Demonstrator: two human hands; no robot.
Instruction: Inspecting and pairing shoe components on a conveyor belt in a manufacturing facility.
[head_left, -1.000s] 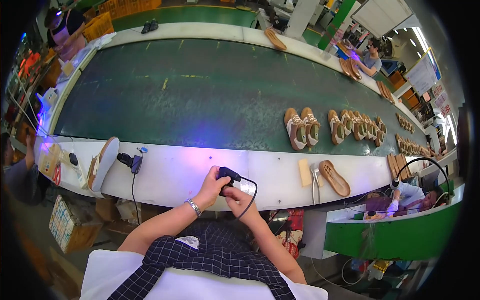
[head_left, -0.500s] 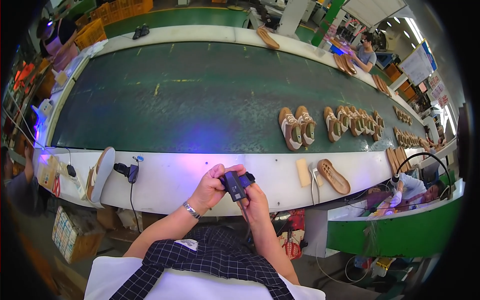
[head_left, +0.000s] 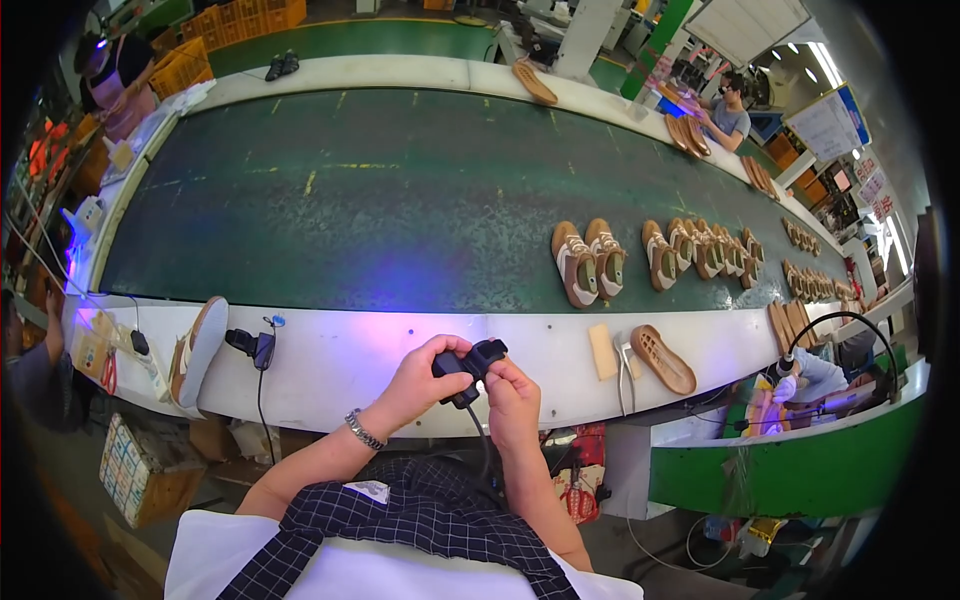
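Both hands meet above the white ledge (head_left: 560, 345), in the middle of the view. Between them is a small black device (head_left: 482, 356) with a strap-like loop at its upper end and a dark cable hanging down. My left hand (head_left: 415, 390) is closed around its body, thumb across the front. The fingers of my right hand (head_left: 514, 398) pinch the device's right side, close to the loop. A similar black device (head_left: 258, 347) with a cable lies farther left on the ledge, beside a shoe (head_left: 200, 352) resting on its side with its pale sole showing.
Right of my hands lie a yellowish block (head_left: 603, 351), metal pliers (head_left: 625, 372) and a brown shoe sole (head_left: 663, 360). Several brown-and-white shoes (head_left: 574, 264) stand on the green conveyor belt (head_left: 380, 200). A curved black lamp arm (head_left: 850, 316) rises at right. Other people work around the line.
The black device has been turned in my hands, so its loop now faces up. My left thumb has come across its front, and my right fingers have shifted along its side.
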